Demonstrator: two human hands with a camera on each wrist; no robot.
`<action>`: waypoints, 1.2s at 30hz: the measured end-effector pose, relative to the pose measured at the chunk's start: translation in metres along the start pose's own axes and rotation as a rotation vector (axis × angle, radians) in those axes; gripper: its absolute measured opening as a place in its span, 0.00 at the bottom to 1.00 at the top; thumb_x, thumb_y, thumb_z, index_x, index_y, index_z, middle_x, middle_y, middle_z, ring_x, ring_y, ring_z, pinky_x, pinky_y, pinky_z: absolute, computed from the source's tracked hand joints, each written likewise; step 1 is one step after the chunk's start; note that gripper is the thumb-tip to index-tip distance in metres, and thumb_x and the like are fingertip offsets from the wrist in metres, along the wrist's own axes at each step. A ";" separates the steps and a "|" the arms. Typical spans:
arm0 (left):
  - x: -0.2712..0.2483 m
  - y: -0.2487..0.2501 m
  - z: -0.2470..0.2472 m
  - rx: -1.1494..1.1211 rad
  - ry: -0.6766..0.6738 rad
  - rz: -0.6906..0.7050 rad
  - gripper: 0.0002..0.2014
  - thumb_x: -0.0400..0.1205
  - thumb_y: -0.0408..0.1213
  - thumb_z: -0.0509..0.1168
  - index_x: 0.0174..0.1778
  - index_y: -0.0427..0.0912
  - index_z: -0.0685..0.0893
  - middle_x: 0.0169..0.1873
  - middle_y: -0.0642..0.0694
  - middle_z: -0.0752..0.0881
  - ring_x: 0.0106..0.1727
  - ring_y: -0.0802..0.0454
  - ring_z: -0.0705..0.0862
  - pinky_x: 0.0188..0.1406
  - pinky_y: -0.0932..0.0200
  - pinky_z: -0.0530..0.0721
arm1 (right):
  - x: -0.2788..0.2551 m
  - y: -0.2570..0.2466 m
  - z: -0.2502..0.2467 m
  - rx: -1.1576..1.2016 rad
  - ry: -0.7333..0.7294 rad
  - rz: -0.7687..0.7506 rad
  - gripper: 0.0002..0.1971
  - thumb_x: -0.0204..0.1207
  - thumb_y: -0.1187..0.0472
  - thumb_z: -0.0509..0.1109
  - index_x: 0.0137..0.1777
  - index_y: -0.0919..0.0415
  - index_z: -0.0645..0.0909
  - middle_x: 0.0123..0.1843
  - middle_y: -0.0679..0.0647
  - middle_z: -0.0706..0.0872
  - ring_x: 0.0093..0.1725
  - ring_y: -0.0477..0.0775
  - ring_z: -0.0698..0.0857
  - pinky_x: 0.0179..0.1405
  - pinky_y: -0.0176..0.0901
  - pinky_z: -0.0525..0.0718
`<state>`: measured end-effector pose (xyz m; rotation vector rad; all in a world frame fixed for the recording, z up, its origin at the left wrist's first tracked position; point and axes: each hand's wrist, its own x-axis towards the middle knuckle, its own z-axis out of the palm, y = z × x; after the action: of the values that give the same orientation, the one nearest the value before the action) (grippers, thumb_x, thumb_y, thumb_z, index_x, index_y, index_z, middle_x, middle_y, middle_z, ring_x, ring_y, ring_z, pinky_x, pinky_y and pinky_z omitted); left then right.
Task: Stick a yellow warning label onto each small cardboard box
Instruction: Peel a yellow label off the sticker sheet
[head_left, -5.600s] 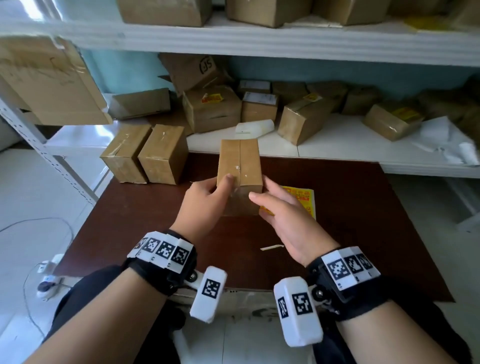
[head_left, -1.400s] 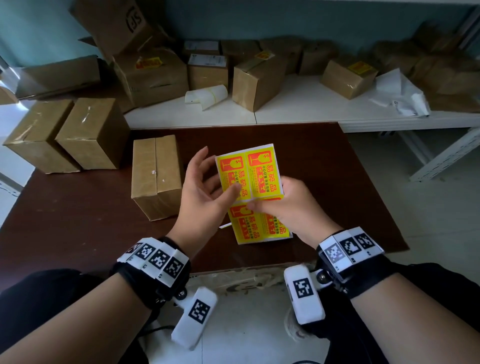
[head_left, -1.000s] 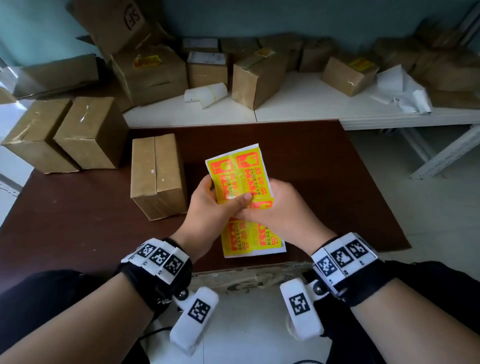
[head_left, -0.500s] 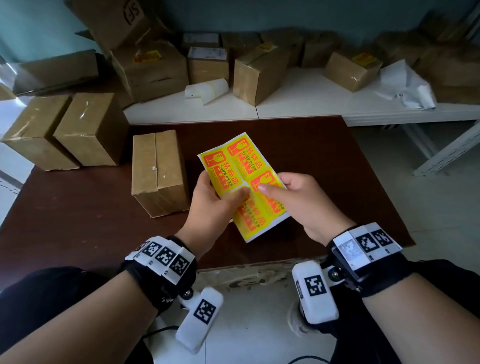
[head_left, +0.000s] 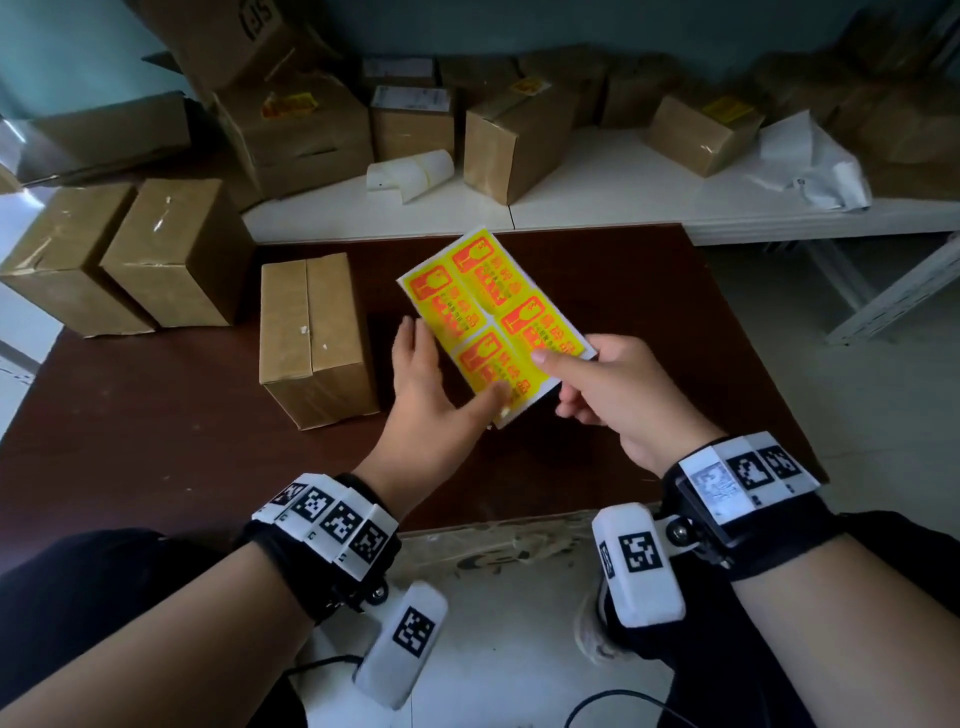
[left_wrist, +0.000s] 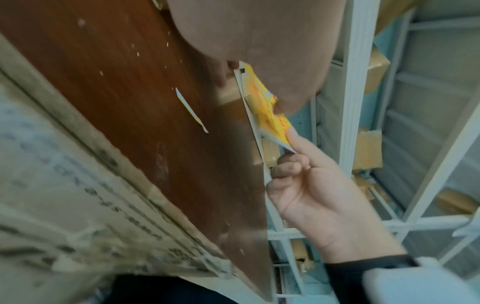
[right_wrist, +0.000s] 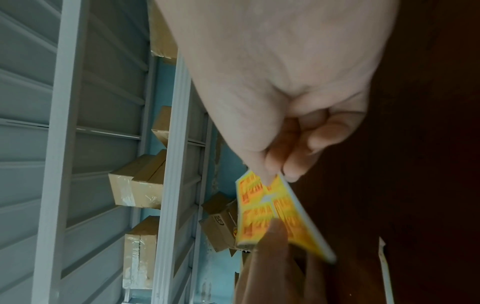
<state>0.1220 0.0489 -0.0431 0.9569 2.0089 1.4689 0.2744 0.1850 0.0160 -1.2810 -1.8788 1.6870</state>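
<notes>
A sheet of yellow warning labels (head_left: 493, 317) with red print is held tilted above the brown table (head_left: 156, 441). My right hand (head_left: 558, 382) pinches its right edge, thumb on top. My left hand (head_left: 457, 374) has its thumb on the sheet's lower corner and its fingers stretched along the back of the left edge. The nearest small cardboard box (head_left: 311, 338) lies on the table just left of my left hand, with no label showing. In the wrist views the sheet (left_wrist: 270, 115) (right_wrist: 275, 211) shows edge-on between both hands. No label is visibly peeled.
Two more plain boxes (head_left: 176, 249) (head_left: 62, 260) stand at the table's far left. The white shelf (head_left: 597, 202) behind holds several boxes, some labelled, a white roll (head_left: 410, 171) and crumpled paper (head_left: 810, 161). A thin backing strip (left_wrist: 192, 111) lies on the table.
The box that both hands held is now set down on the table. The sheet has turned clockwise; my right hand slid to its right edge and my left thumb to the lower corner.
</notes>
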 end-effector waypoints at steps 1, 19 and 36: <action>-0.004 0.001 0.000 0.106 -0.041 -0.005 0.58 0.78 0.60 0.77 0.98 0.46 0.53 0.98 0.43 0.42 0.99 0.49 0.45 0.97 0.44 0.58 | 0.000 -0.001 0.000 0.012 0.028 -0.012 0.07 0.87 0.53 0.80 0.51 0.56 0.90 0.26 0.45 0.85 0.25 0.43 0.86 0.24 0.31 0.79; -0.009 0.029 -0.015 0.066 0.170 0.529 0.17 0.87 0.22 0.74 0.71 0.34 0.91 0.64 0.47 0.94 0.67 0.57 0.92 0.70 0.60 0.87 | -0.011 -0.047 0.028 0.057 -0.257 -0.187 0.10 0.93 0.63 0.71 0.59 0.70 0.91 0.55 0.69 0.97 0.48 0.53 0.96 0.52 0.42 0.96; 0.034 0.023 -0.049 -0.073 0.043 0.369 0.14 0.88 0.32 0.75 0.70 0.34 0.93 0.64 0.43 0.95 0.68 0.48 0.94 0.74 0.42 0.90 | -0.001 -0.061 0.062 0.186 -0.097 -0.225 0.07 0.90 0.64 0.75 0.49 0.58 0.91 0.52 0.66 0.97 0.49 0.54 0.98 0.55 0.45 0.96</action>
<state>0.0706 0.0486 -0.0051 1.3279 1.8624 1.7522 0.2054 0.1509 0.0560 -0.8958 -1.7927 1.7807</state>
